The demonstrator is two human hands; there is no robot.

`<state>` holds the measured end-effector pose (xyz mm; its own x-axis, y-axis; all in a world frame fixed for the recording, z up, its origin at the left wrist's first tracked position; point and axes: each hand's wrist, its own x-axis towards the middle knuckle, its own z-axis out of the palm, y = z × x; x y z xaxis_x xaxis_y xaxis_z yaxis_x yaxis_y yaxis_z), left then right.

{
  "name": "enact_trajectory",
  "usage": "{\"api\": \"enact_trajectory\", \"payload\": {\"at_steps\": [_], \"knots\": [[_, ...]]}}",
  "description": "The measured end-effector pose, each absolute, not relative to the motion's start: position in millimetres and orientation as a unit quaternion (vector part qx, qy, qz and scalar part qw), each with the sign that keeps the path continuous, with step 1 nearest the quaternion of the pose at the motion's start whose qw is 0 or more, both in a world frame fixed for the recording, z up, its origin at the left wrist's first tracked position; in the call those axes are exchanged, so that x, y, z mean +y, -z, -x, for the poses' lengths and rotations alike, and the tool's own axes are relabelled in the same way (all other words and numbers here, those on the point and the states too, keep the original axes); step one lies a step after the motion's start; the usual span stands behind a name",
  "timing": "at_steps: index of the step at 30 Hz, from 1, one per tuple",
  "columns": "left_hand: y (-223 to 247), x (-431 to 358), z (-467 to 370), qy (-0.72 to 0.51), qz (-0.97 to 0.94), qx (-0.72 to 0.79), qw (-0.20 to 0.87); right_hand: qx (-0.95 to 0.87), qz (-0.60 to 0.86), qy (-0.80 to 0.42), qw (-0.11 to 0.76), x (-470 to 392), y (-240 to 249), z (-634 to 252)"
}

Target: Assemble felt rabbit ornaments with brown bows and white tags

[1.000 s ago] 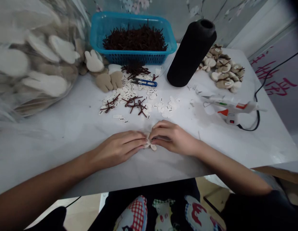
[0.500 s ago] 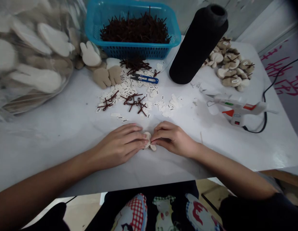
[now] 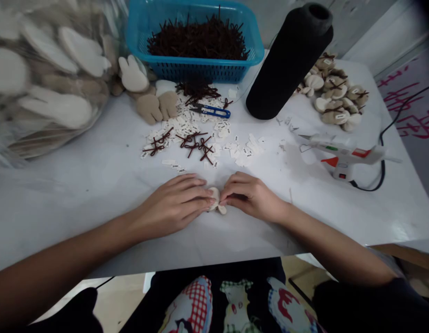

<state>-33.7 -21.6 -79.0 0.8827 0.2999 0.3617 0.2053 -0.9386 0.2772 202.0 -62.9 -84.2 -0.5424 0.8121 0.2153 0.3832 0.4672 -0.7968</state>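
Observation:
A small cream fabric bunny piece (image 3: 214,196) lies flat on the white table near its front edge. My left hand (image 3: 178,201) rests beside it, fingers stretched out together and fingertips pressing its left side down. From the right, my right hand (image 3: 251,194) pinches the piece near its ears with thumb and forefinger. The fingers partly cover it, so its full shape is hidden. Just beyond the hands are several brown cord bows (image 3: 197,144) and a scatter of small white labels (image 3: 249,150).
Behind lie blue thread snips (image 3: 216,111) and a blue basket (image 3: 200,59) of brown bows. A black thread cone (image 3: 289,62) stands right of it. At right are a corded glue gun (image 3: 349,155) and finished bunnies (image 3: 339,99); at left, a plastic bag (image 3: 55,88) of bunny pieces.
The view has shifted slightly. Both hands stay at the bunny piece, with the left fingertips still on it and the right fingers still pinching near the ears.

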Motion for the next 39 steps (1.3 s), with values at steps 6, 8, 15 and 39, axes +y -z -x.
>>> {"api": "enact_trajectory", "payload": {"at_steps": [6,8,15,39], "knots": [[81,-22,35,-0.214,-0.962,0.124,0.119,-0.796,0.38,-0.345,0.321,-66,88,-201],[81,-21,35,-0.215,-0.961,0.122,0.124,-0.795,0.383,-0.343,0.321,-66,88,-201],[82,-21,34,-0.227,-0.959,0.12,0.116,-0.808,0.377,-0.361,0.275,-61,81,-202],[84,-22,36,-0.184,-0.966,0.138,0.117,-0.819,0.364,-0.329,0.297,-65,87,-204]]}}
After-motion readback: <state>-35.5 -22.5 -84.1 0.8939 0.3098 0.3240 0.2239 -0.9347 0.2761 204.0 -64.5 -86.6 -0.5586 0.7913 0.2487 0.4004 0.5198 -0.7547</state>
